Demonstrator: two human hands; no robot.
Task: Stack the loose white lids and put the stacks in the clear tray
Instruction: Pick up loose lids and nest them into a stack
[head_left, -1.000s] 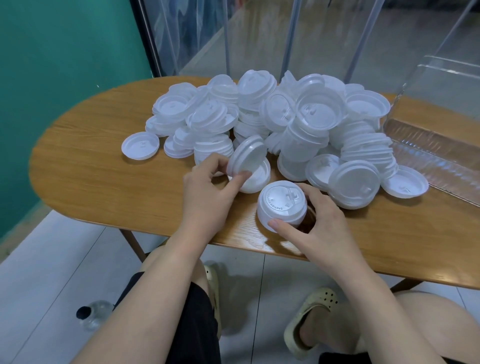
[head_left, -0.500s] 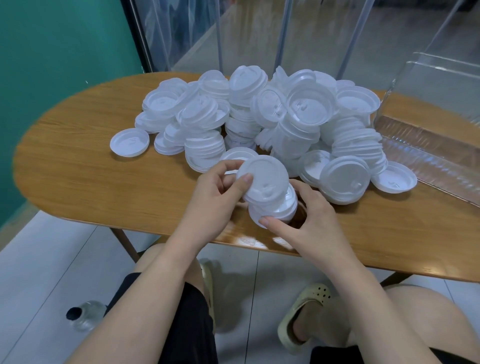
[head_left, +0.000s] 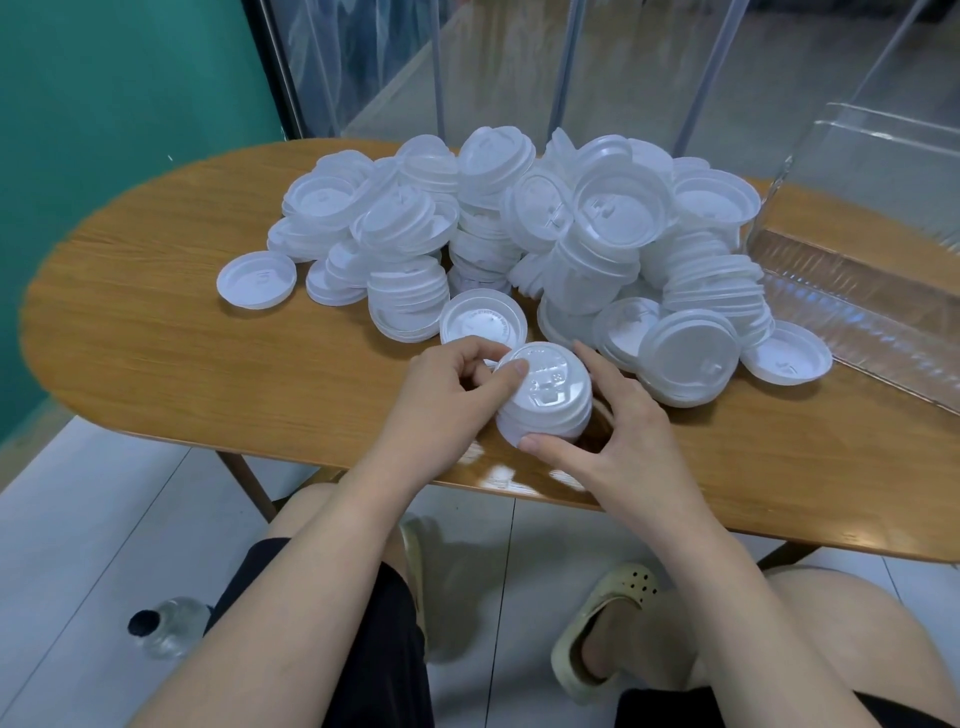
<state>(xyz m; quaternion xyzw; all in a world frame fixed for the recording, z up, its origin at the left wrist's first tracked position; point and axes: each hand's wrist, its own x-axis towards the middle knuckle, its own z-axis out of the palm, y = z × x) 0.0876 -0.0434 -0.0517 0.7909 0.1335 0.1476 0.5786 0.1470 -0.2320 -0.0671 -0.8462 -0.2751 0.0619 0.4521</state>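
A short stack of white lids (head_left: 543, 397) stood near the front edge of the wooden table (head_left: 156, 353), held between both hands. The left hand (head_left: 447, 395) had its fingers curled against the stack's left side, with the thumb pressed on the rim of the top lid. The right hand (head_left: 618, 436) gripped the stack from the right, thumb along the near lower edge and fingers curved round the far side.

Just behind the stack lay a single lid (head_left: 483, 322), open side up. Beyond it a large heap of loose lids (head_left: 519, 234) covered the middle of the table, some already nested in short leaning piles. One lid (head_left: 256, 279) lay apart at the heap's left edge.

The clear tray (head_left: 857, 291) sat at the right end of the table, beside the heap; no stacks were seen in its visible part.

A bottle (head_left: 166, 626) stood on the floor below the table.
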